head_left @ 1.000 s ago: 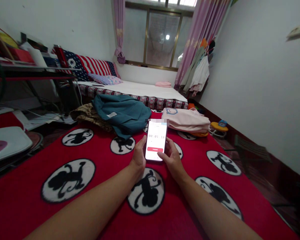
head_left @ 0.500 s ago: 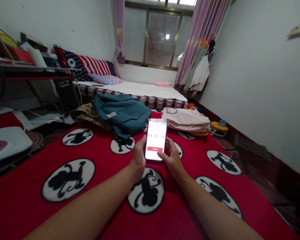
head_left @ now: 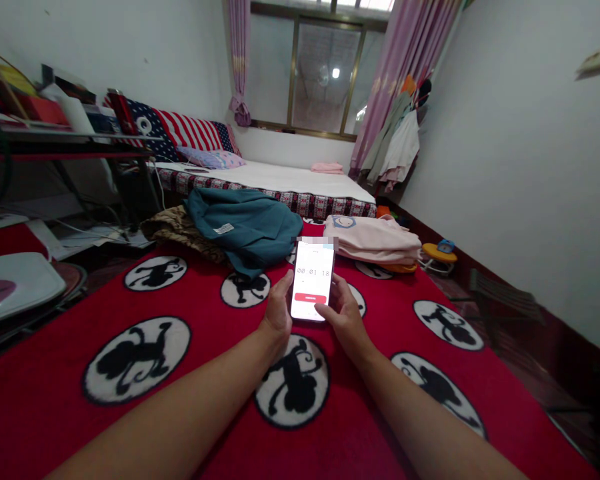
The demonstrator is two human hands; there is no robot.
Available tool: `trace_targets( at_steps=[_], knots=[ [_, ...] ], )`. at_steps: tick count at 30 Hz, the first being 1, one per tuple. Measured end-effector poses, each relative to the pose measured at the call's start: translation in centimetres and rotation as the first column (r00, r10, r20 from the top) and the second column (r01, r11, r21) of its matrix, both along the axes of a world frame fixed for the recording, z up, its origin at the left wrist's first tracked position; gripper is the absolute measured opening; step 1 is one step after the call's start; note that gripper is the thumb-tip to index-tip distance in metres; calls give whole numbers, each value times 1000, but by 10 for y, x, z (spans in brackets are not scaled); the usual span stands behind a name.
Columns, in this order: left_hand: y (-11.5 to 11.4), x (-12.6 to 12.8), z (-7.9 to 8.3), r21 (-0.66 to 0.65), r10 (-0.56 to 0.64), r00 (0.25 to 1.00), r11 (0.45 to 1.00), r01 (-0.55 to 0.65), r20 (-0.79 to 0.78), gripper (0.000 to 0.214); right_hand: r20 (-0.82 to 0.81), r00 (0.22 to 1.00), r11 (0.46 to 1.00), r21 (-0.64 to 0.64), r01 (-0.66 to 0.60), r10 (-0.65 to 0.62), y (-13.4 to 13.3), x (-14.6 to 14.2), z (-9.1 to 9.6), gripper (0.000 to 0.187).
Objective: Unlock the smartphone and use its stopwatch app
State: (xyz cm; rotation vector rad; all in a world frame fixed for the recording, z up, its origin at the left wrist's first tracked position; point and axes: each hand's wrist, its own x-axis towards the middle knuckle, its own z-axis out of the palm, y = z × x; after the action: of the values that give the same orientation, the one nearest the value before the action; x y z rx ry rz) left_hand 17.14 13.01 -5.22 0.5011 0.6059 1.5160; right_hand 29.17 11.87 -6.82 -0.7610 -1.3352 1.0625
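A smartphone with a lit white screen, showing 00 01 18 and a red button, is held upright between both my hands. My left hand grips its left edge, fingers curled behind. My right hand holds the right edge, with the thumb over the lower part of the screen. Beyond the phone, to the left, lies a heap of teal cloth with a white label, partly over a brown patterned cloth. Behind and to the right sits a folded pale pink garment stack.
A red blanket with round monkey figures spreads beneath my arms. A bed stands under the window. At left are a cluttered desk and a white plastic seat. A yellow stool and a dark folding stool are at right.
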Motion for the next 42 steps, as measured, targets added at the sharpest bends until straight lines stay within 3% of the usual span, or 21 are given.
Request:
trace_targets(
  at_steps=[21,31,42],
  knots=[
    [1,-1,0,12,4,1000,1000,-4,16,33,-26,998,997,-39,-63,62,2,3,-2,64],
    [7,-8,6,25,23,996,999,-25,81,25,56,978,979,-31,-200,202,8,3,-10,89],
    [12,-17,7,18,1,998,1000,-2,65,37,129,980,987,-73,-142,150,7,2,-10,99]
  ],
)
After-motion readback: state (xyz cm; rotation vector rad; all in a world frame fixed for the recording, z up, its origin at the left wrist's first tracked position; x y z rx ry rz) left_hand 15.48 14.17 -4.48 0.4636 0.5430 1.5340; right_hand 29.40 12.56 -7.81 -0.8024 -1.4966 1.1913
